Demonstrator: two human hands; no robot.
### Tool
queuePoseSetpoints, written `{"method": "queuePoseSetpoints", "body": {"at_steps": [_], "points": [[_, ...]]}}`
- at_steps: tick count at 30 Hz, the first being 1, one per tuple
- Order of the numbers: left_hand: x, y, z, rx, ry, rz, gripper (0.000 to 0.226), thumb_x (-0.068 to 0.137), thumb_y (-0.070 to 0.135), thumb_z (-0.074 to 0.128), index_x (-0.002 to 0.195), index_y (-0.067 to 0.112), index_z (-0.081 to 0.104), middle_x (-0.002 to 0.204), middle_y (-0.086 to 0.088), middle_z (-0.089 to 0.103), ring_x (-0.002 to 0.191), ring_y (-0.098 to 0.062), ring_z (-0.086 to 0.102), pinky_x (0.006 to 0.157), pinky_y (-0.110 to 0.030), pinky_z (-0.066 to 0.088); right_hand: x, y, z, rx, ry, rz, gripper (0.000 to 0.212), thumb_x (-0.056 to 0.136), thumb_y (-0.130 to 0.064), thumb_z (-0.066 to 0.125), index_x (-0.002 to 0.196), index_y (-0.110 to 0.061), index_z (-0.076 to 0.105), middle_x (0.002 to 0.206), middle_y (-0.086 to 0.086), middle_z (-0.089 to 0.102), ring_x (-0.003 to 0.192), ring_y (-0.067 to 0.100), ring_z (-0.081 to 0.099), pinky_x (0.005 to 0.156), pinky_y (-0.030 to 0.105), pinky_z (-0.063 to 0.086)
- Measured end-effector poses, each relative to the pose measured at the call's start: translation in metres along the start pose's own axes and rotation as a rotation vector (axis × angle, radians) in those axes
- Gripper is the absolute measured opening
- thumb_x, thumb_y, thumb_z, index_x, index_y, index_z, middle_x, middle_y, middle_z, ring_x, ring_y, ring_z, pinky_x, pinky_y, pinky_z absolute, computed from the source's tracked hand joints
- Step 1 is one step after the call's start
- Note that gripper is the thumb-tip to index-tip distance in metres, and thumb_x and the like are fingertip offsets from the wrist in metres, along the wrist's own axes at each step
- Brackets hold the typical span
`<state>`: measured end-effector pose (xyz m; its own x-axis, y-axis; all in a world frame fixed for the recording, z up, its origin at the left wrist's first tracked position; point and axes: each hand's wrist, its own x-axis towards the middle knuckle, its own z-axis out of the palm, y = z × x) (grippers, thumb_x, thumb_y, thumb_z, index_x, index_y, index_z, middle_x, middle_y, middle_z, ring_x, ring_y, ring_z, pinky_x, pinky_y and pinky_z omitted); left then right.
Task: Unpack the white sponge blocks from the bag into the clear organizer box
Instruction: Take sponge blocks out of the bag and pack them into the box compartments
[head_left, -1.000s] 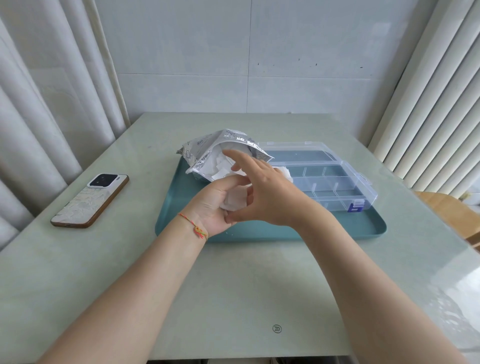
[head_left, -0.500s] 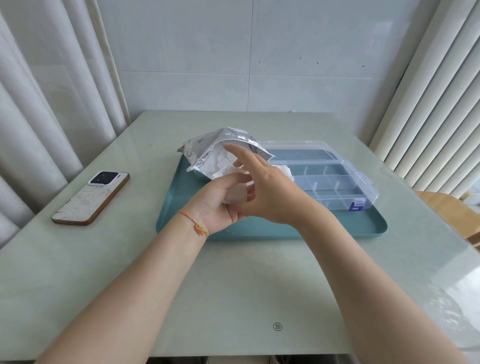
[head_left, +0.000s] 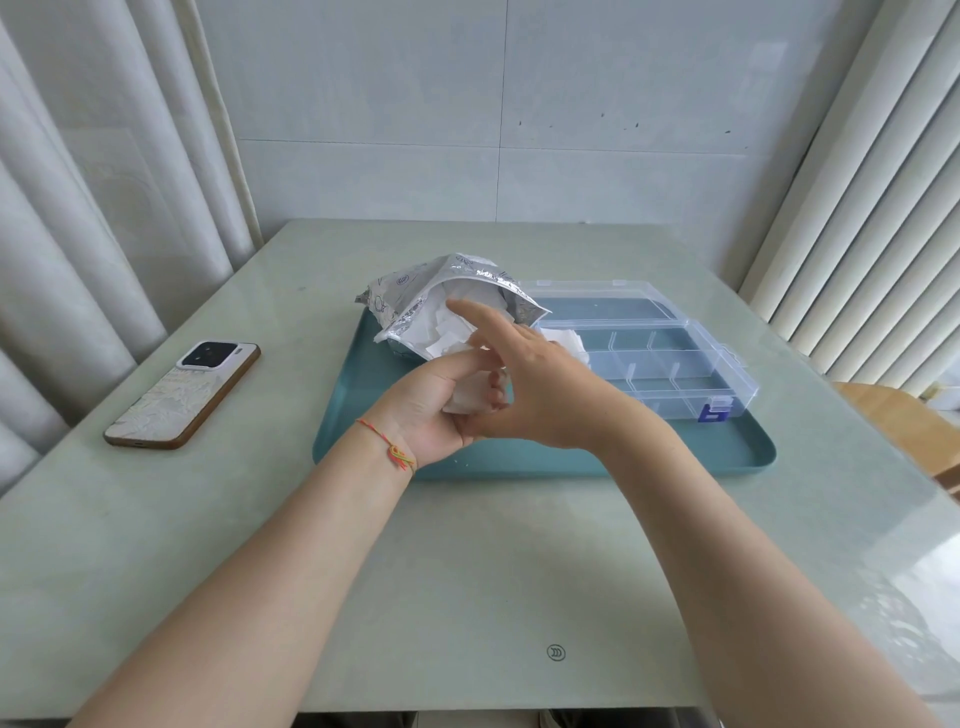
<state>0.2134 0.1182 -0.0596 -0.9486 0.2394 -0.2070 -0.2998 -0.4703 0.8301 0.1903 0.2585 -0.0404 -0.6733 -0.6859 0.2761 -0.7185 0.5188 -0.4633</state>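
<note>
A silver foil bag (head_left: 415, 299) lies open on the back left of a teal tray (head_left: 353, 410), with several white sponge blocks (head_left: 441, 332) showing in its mouth. My left hand (head_left: 431, 410) holds one white sponge block (head_left: 467, 397) above the tray, fingers curled round it. My right hand (head_left: 540, 389) meets it from the right, thumb and lower fingers pinching the same block, index finger stretched up toward the bag. The clear organizer box (head_left: 675, 364) sits open to the right; a white block (head_left: 569, 340) lies in its near-left compartment.
A phone (head_left: 184, 395) lies face down on the table to the left of the tray. Curtains hang at both sides. A wooden chair (head_left: 904, 415) stands by the table's right edge. The table's near half holds only my forearms.
Both hands stay together on the block in front of the bag. The fingers have shifted slightly; nothing else has moved.
</note>
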Motion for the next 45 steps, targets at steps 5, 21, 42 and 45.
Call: {"method": "queuePoseSetpoints", "body": {"at_steps": [5, 21, 42, 45], "points": [[-0.004, 0.001, -0.001, 0.159, -0.086, 0.055, 0.028, 0.072, 0.009, 0.072, 0.095, 0.021, 0.060, 0.069, 0.006, 0.051, 0.052, -0.007, 0.045, 0.043, -0.017, 0.029, -0.001, 0.003, -0.025, 0.364, -0.007, 0.153, 0.055, 0.082, -0.029, 0.066, 0.135, -0.035, 0.051, 0.135, -0.014, 0.049, 0.121, -0.002, 0.046, 0.095, 0.011, 0.039], [0.023, 0.037, 0.055, 0.518, -0.310, 0.064, 0.027, 0.077, 0.007, 0.066, 0.102, 0.017, 0.067, 0.091, -0.003, 0.067, 0.082, -0.013, 0.064, 0.066, -0.020, 0.048, -0.004, 0.039, -0.091, 0.466, 0.004, 0.364, 0.024, 0.080, -0.022, 0.061, 0.098, -0.006, 0.064, 0.090, 0.010, 0.067, 0.082, 0.015, 0.057, 0.082, 0.036, 0.046], [0.076, 0.008, 0.068, 1.737, 0.269, 0.230, 0.031, 0.091, 0.020, 0.045, 0.121, 0.022, 0.054, 0.116, -0.002, 0.063, 0.103, -0.026, 0.058, 0.087, -0.037, 0.051, 0.025, 0.137, -0.083, 0.053, -0.091, 0.801, 0.032, 0.081, -0.011, 0.072, 0.112, -0.001, 0.069, 0.090, 0.007, 0.065, 0.081, 0.022, 0.058, 0.072, 0.027, 0.048], [0.077, 0.006, 0.072, 1.800, 0.231, 0.237, 0.036, 0.093, 0.023, 0.042, 0.126, 0.027, 0.055, 0.114, -0.002, 0.065, 0.101, -0.025, 0.059, 0.083, -0.033, 0.050, 0.031, 0.137, -0.078, -0.019, -0.145, 0.826, 0.032, 0.084, -0.015, 0.068, 0.115, -0.003, 0.070, 0.098, 0.006, 0.072, 0.081, 0.018, 0.057, 0.086, 0.029, 0.054]]}}
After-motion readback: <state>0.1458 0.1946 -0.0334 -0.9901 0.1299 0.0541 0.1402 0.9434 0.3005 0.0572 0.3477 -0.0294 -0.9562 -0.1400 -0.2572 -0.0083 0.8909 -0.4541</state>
